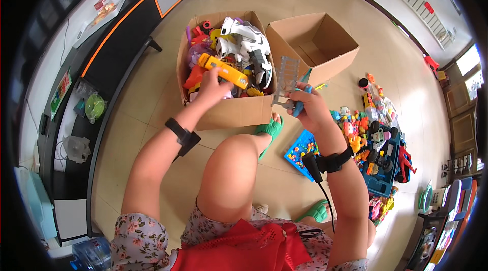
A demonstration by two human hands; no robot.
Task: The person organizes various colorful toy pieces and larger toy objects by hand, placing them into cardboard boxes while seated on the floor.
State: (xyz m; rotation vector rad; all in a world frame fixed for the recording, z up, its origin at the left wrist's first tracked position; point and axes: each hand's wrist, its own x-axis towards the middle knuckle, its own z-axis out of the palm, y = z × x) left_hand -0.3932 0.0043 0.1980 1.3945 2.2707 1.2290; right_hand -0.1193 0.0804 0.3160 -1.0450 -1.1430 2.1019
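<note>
My left hand (213,87) grips a yellow toy vehicle (223,70), long and boxy, above a cardboard box (232,112) full of toys. In my right hand (310,103) are a grey plastic ladder-like toy part (286,80) and a small blue toy piece (301,103), held by the box's right front corner. A white and black robot toy (248,44) lies on top of the heap. Red, yellow and purple toys, among them a clear purple piece (200,50), fill the left side. Lower toys are hidden under the upper ones.
A second cardboard box (335,57) stands open to the right. On the floor beyond my right arm lies a toy pile (358,130) with a dark blue tray (381,179). A blue tray of small beads (295,156) sits nearer. Along the left runs a black TV cabinet (126,30).
</note>
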